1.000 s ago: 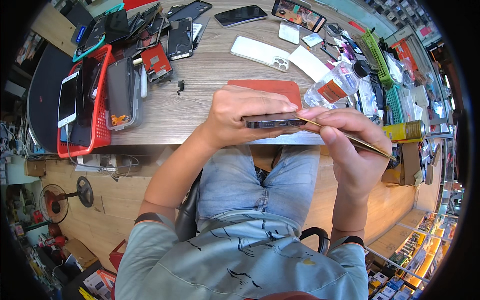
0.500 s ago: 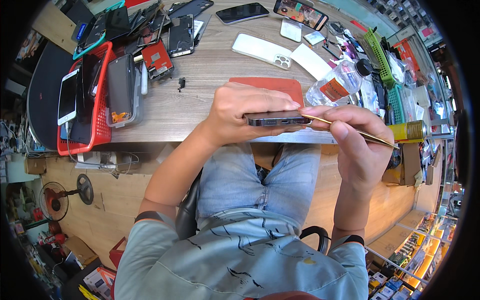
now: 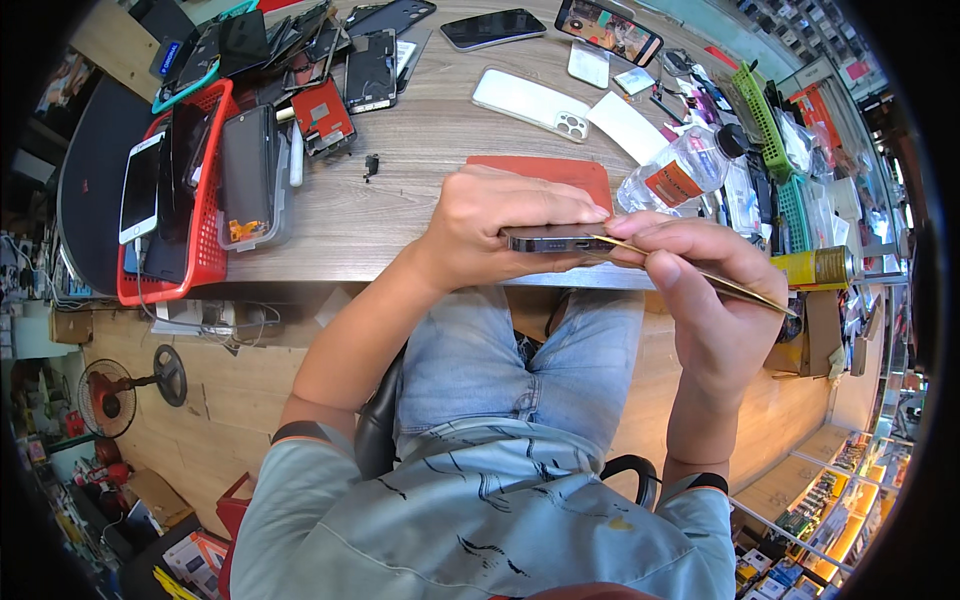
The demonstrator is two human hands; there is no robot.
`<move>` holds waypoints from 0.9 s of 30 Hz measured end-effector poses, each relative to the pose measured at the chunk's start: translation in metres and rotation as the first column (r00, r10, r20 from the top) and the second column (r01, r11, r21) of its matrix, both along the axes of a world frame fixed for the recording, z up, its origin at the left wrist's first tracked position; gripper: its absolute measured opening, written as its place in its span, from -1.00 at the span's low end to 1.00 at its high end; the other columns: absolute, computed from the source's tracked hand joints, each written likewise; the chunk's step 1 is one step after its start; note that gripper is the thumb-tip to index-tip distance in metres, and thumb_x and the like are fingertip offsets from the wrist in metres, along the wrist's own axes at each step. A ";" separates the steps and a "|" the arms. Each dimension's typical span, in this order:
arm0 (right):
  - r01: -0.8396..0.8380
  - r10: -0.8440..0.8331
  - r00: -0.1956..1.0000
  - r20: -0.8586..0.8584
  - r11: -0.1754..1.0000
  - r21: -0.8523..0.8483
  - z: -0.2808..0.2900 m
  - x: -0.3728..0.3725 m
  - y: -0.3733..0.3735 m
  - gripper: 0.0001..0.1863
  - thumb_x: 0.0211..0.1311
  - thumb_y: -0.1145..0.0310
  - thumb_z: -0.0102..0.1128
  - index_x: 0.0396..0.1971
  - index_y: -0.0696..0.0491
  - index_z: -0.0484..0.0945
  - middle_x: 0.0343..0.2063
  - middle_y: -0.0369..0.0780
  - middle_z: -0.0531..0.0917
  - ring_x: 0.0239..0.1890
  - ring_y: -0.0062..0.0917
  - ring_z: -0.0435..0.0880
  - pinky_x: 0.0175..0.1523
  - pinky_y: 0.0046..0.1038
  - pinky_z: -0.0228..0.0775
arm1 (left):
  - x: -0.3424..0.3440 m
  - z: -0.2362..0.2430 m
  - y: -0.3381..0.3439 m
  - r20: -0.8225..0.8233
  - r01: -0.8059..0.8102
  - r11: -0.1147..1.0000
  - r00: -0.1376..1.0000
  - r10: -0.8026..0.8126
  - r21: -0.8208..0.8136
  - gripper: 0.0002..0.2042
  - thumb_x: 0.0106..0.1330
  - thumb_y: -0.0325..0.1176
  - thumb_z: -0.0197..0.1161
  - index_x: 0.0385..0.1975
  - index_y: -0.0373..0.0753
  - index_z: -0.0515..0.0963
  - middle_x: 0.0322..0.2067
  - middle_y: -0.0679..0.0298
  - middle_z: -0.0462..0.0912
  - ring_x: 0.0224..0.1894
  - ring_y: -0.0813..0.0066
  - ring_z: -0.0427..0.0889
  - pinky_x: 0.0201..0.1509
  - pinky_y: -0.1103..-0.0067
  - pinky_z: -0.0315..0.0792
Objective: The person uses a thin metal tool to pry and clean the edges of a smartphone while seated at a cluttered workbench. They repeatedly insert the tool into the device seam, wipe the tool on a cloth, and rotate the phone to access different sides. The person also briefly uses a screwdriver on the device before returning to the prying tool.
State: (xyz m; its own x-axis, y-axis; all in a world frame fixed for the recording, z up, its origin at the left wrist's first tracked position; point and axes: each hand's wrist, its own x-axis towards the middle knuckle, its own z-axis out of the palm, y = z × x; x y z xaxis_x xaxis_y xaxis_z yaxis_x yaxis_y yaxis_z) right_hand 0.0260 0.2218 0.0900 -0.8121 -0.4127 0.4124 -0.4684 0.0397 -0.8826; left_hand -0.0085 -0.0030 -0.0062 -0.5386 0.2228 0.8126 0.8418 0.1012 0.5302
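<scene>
My left hand (image 3: 490,215) is wrapped around a dark smartphone (image 3: 548,244), fingers over the top and palm underneath. The phone lies flat in the grip, its bottom edge with the charging port turned toward me. In my right hand (image 3: 715,290) is a slim pair of gold-coloured tweezers (image 3: 738,288), pinched between thumb and fingers. Their pointed end meets the phone's bottom edge, just right of the port. Whether the tip goes into the phone cannot be made out. Beyond both hands, a red mat (image 3: 560,172) lies on the wooden table (image 3: 400,210).
A clear bottle (image 3: 675,170) with a dark cap stands right of the mat. On the left are a red basket (image 3: 205,220) of phones and a clear box (image 3: 275,225). A white phone case (image 3: 530,100) and a propped phone (image 3: 610,32) lie farther back. A yellow can (image 3: 815,267) sits at the right.
The tweezers' tip has shifted left along the phone's bottom edge, closer to the port. The whole view has moved slightly; my left hand keeps its hold on the phone.
</scene>
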 end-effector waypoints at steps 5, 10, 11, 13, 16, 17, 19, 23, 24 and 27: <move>0.020 -0.020 1.000 -0.018 1.000 0.016 0.000 0.000 -0.001 -0.86 0.33 0.61 0.32 -0.18 0.35 0.69 -0.16 0.13 0.78 -0.01 -0.14 0.80 0.12 -0.18 0.72 | -0.001 -0.001 0.000 -0.020 -0.004 1.000 1.000 0.004 -0.002 -0.68 0.07 -0.45 0.61 -0.16 -0.36 0.77 -0.23 -0.01 0.85 -0.14 0.08 0.88 -0.04 0.39 0.75; 0.065 -0.061 0.997 0.055 0.996 -0.062 -0.001 0.003 -0.006 -0.84 0.27 0.64 0.40 -0.17 0.30 0.77 -0.17 -0.03 0.83 -0.11 -0.44 0.81 0.08 -0.45 0.62 | -0.001 0.000 0.000 -0.006 0.003 1.000 1.000 -0.003 -0.001 -0.68 0.05 -0.46 0.61 -0.17 -0.36 0.77 -0.23 0.00 0.85 -0.14 0.08 0.88 -0.03 0.39 0.75; 0.061 -0.059 0.997 0.040 0.996 -0.061 0.000 0.003 -0.007 -0.85 0.27 0.64 0.40 -0.17 0.30 0.77 -0.17 -0.03 0.83 -0.10 -0.43 0.81 0.08 -0.45 0.63 | -0.001 -0.001 0.000 -0.004 0.001 1.000 1.000 -0.001 0.000 -0.68 0.05 -0.45 0.61 -0.17 -0.36 0.77 -0.23 0.00 0.85 -0.14 0.08 0.88 -0.03 0.38 0.75; 0.054 -0.054 0.998 0.010 0.997 -0.059 0.001 0.002 -0.007 -0.85 0.26 0.64 0.41 -0.17 0.30 0.77 -0.19 -0.04 0.83 -0.10 -0.42 0.81 0.09 -0.44 0.63 | -0.001 -0.002 0.001 0.000 -0.002 1.000 1.000 0.002 0.002 -0.68 0.06 -0.44 0.61 -0.17 -0.36 0.77 -0.23 0.01 0.85 -0.15 0.09 0.88 -0.03 0.38 0.75; 0.048 -0.049 0.998 -0.024 0.998 -0.041 0.000 0.002 -0.006 -0.85 0.26 0.63 0.42 -0.18 0.30 0.77 -0.19 -0.04 0.83 -0.08 -0.41 0.82 0.10 -0.42 0.63 | -0.001 -0.002 0.001 -0.015 0.001 1.000 1.000 -0.001 -0.003 -0.68 0.07 -0.42 0.61 -0.17 -0.36 0.77 -0.23 0.00 0.85 -0.15 0.09 0.88 -0.04 0.38 0.75; 0.037 -0.038 0.999 -0.030 0.999 -0.033 0.001 0.002 -0.006 -0.85 0.25 0.64 0.42 -0.19 0.30 0.76 -0.19 -0.04 0.83 -0.08 -0.40 0.82 0.10 -0.42 0.63 | -0.001 -0.001 0.000 -0.016 0.002 1.000 1.000 -0.002 -0.010 -0.68 0.07 -0.41 0.61 -0.17 -0.36 0.77 -0.23 0.00 0.85 -0.15 0.08 0.88 -0.05 0.38 0.75; 0.013 -0.014 0.999 -0.042 1.000 -0.017 0.002 0.002 -0.005 -0.85 0.24 0.64 0.42 -0.19 0.30 0.76 -0.19 -0.05 0.83 -0.07 -0.40 0.82 0.11 -0.41 0.64 | 0.000 0.001 0.000 -0.017 0.002 1.000 1.000 -0.002 -0.025 -0.68 0.07 -0.40 0.62 -0.18 -0.36 0.78 -0.24 0.01 0.85 -0.15 0.08 0.88 -0.06 0.38 0.75; 0.079 -0.079 0.997 -0.010 0.996 0.041 0.007 0.006 -0.008 -0.87 0.26 0.63 0.35 -0.21 0.31 0.72 -0.18 0.07 0.80 -0.03 -0.20 0.80 0.21 -0.19 0.60 | 0.001 0.000 0.000 -0.008 -0.015 1.000 1.000 0.015 -0.002 -0.67 0.05 -0.37 0.63 -0.19 -0.35 0.78 -0.24 0.01 0.85 -0.15 0.08 0.88 -0.05 0.38 0.75; 0.098 -0.098 0.995 0.003 0.994 0.042 0.007 0.008 -0.008 -0.87 0.26 0.63 0.36 -0.21 0.31 0.72 -0.17 0.07 0.80 -0.03 -0.20 0.80 0.21 -0.19 0.61 | 0.000 -0.001 0.000 -0.013 -0.011 1.000 1.000 0.011 0.003 -0.67 0.05 -0.36 0.63 -0.19 -0.35 0.78 -0.24 0.01 0.85 -0.15 0.08 0.88 -0.05 0.39 0.74; 0.090 -0.090 0.996 -0.027 0.996 0.013 0.003 0.006 -0.005 -0.85 0.23 0.65 0.41 -0.20 0.30 0.75 -0.18 -0.01 0.82 -0.07 -0.34 0.82 0.14 -0.34 0.63 | -0.001 -0.001 0.002 -0.016 0.003 1.000 1.000 -0.003 -0.007 -0.66 0.04 -0.36 0.63 -0.19 -0.36 0.78 -0.25 0.00 0.85 -0.16 0.07 0.88 -0.06 0.39 0.74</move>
State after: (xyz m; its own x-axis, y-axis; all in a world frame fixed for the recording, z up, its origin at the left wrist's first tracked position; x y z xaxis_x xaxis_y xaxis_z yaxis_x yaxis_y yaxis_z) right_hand 0.0320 0.2166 0.0935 -0.8351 -0.3443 0.4290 -0.4858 0.0955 -0.8689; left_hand -0.0099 -0.0014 -0.0068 -0.5245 0.2304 0.8197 0.8507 0.1024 0.5155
